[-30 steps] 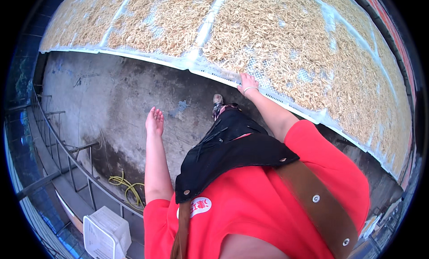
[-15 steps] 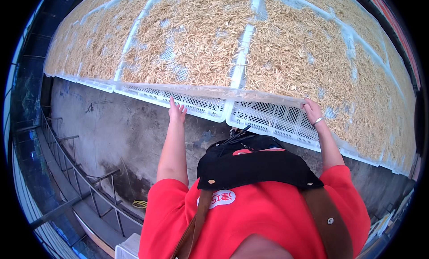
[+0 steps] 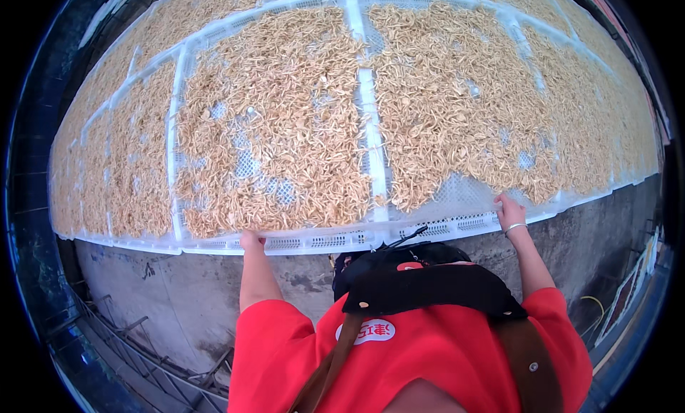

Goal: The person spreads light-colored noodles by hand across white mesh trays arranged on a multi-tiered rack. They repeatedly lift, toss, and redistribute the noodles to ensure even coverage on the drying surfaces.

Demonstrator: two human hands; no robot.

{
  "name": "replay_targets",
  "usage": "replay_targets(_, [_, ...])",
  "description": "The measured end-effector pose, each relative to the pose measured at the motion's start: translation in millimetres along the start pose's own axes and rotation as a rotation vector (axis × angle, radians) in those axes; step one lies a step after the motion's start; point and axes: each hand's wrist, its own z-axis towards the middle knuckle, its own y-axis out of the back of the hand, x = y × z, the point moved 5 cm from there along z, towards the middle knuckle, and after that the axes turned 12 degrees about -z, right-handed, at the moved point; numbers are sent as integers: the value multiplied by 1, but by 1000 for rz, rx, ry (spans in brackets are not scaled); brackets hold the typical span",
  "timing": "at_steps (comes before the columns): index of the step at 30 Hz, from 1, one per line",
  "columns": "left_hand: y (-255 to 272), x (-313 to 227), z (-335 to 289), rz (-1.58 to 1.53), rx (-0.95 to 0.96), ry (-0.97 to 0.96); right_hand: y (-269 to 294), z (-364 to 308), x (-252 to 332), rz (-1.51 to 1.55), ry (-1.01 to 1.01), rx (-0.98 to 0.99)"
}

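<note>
Pale tan, curled dried strips (image 3: pixel 307 156) lie spread over a thin translucent mesh sheet (image 3: pixel 460 192), which rests across white perforated plastic trays (image 3: pixel 325 241). At the near rim of the left tray, my left hand (image 3: pixel 252 240) is closed on the sheet's edge, its fingers partly hidden. Farther right, my right hand (image 3: pixel 509 210), with a silver bracelet at the wrist, pinches the same sheet near a patch bare of strips. Between the hands, the sheet's near edge runs just above the trays' slotted front walls.
More strip-covered trays extend away and to both sides, divided by white rims (image 3: pixel 370 138). Below the front edge is a stained concrete floor (image 3: pixel 178 292). Metal railing-like frames (image 3: pixel 150 359) stand at lower left; a yellow hose (image 3: pixel 598 307) lies at lower right.
The sheet's near edge has come toward me, covering tray grid that was bare. My left hand has gone from spread fingers to gripping the edge; my right keeps its hold. The view has shifted.
</note>
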Motion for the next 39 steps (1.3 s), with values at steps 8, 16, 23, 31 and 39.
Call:
replay_targets(8, [-148,-254,-110,-303,522,-527,123,119,-7,129,-131,-383])
replay_targets(16, [-48,-424,-258,-677,809,-851,296,39,-14,351,102,-746])
replay_targets(23, [20,-238,-156,-534,524,-563,93,-27,-6,236,-50,-279])
replay_targets(31, [10,-154,-106,-404,450,-186,0,19,-7,1127,-538,-25])
replay_targets(39, [-83,-447,-178,-883,1083,-344,331,85,8,449,-6,-687])
